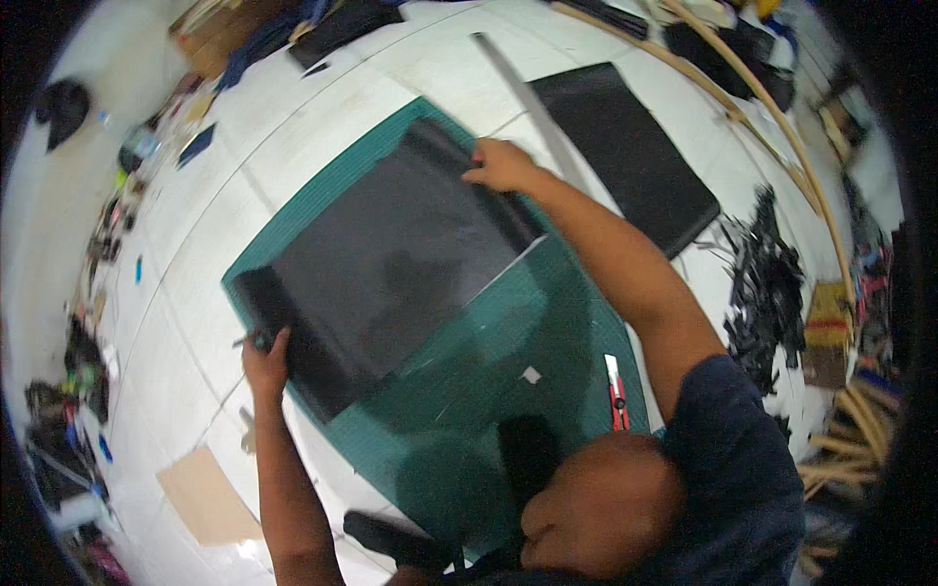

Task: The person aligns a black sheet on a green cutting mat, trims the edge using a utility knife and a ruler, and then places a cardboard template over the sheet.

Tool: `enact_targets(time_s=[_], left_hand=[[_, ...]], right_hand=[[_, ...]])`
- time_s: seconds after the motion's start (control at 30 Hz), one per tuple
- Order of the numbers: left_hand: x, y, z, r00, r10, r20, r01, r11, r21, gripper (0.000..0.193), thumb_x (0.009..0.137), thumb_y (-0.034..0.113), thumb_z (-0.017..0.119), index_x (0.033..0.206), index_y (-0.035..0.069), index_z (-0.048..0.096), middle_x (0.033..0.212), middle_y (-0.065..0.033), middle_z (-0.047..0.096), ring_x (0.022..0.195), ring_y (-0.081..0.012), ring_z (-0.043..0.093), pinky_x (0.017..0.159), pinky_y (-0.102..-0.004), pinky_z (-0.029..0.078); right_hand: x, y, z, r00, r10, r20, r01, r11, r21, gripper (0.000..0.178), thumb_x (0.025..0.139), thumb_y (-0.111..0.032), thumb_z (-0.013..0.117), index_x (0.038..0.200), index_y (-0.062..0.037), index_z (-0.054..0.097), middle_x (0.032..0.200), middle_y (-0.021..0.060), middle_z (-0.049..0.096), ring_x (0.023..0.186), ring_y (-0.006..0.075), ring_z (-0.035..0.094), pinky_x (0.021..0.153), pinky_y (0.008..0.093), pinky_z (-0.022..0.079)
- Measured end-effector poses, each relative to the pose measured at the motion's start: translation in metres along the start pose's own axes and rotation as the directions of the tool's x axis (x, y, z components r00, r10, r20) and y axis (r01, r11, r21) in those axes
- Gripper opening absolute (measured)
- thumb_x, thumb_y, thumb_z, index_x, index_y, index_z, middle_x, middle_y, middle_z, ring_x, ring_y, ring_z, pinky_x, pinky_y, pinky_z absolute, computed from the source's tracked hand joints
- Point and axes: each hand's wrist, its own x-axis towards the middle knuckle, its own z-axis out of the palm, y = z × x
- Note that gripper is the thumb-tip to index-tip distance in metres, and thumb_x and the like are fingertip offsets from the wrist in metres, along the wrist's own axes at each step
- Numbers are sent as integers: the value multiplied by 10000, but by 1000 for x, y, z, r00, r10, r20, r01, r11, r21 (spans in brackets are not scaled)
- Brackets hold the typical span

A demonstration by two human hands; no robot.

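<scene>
While over green mat [508, 332] — black sheet [381, 254] between both hands [266, 359] [503, 166]

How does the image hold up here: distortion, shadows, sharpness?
Head view: seams of the white floor bow, and the corners go black; head view: soft shadows fall across the black sheet and green mat; head view: clutter along the left is too soft to identify reliably.

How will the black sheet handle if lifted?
The black sheet is probably floppy: its ends curl into rolls at the left hand and right hand. Those curls may roll if released. Looking smooth, it could slide on the green mat.
</scene>
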Motion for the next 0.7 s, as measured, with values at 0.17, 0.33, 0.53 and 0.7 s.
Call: enact_targets(time_s=[0.17, 0.33, 0.53, 0.7], left_hand=[[-96, -85, 173, 876, -359, 321, 471, 777, -417, 776, 932, 462, 620, 1409, -103, 386, 1372, -315, 499, 1263, -388, 516, 1032, -432, 419], [-55, -31, 182, 857, -428, 287, 515, 707, -484, 705, 944, 389, 619, 1396, -94, 379, 1295, -287, 563, 1184, -376, 577, 971, -419, 463], [-59, -57, 164, 898, -416, 144, 439, 830, -344, 810, 909, 424, 649, 1439, -98, 329, 1355, -322, 514, 1267, -414, 526, 1037, -425, 434], [-53, -51, 172, 905, -421, 57, 422, 875, -238, 716, 921, 416, 668, 1380, -75, 420, 1278, -254, 599, 1158, -351, 605, 974, -419, 478]], right_hand=[[-81, 100, -42, 999, 5, -46, -19, 953, -301, 592, 916, -313, 632, 1382, 17, 476, 1306, 278, 564, 1197, 386, 576, 1051, 418, 428], [-68, 93, -46, 995, 92, -39, -97, 977, -188, 678, 965, -323, 543, 1474, 40, 281, 1375, 326, 490, 1281, 450, 489, 1078, 480, 391], [-66, 96, -21, 995, 96, -7, -95, 981, -168, 741, 964, -353, 541, 1526, -17, 195, 1372, 333, 492, 1262, 469, 504, 1075, 478, 398], [-61, 109, -23, 991, 130, 23, -124, 977, -175, 796, 953, -405, 553, 1536, -26, 165, 1376, 330, 493, 1262, 452, 516, 1067, 472, 408]])
